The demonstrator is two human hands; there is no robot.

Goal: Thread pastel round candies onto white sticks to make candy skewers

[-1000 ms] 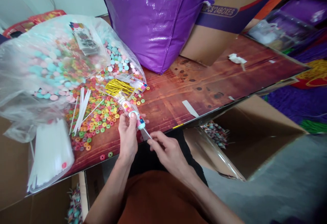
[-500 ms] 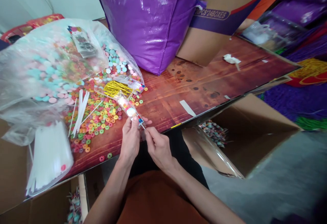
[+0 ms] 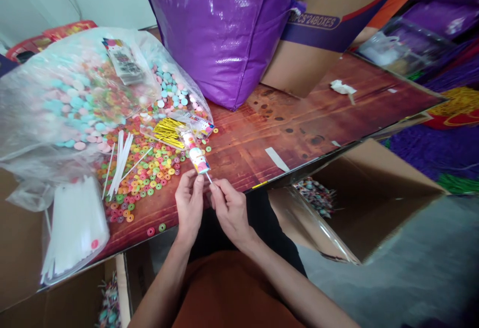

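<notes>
A candy stick (image 3: 195, 154), with several round candies in a clear printed wrapper on a thin white stick, points away from me over the table edge. My right hand (image 3: 232, 208) pinches the bare stick below the wrapper between thumb and fingers. Just under the wrapper's lower end is my left hand (image 3: 190, 203), its fingers half curled and the thumb apart from them; whether it touches the wrapper is unclear. Beyond the wrapped candies lie gold twist ties (image 3: 169, 132) in a clear bag. Loose ring candies (image 3: 149, 175) spread to the left.
White sticks (image 3: 121, 163) lie on the ring candies, near a bag of white sticks (image 3: 75, 223). Behind are a large clear bag of pastel candies (image 3: 77, 103), a purple bag (image 3: 224, 38) and a carton (image 3: 318, 38). An open box (image 3: 374, 198) stands below the table at right.
My left thumb has come off the wrapper and now sits below its lower end. The wrapped candies have turned slightly, showing more of the print. My right hand still pinches the stick.
</notes>
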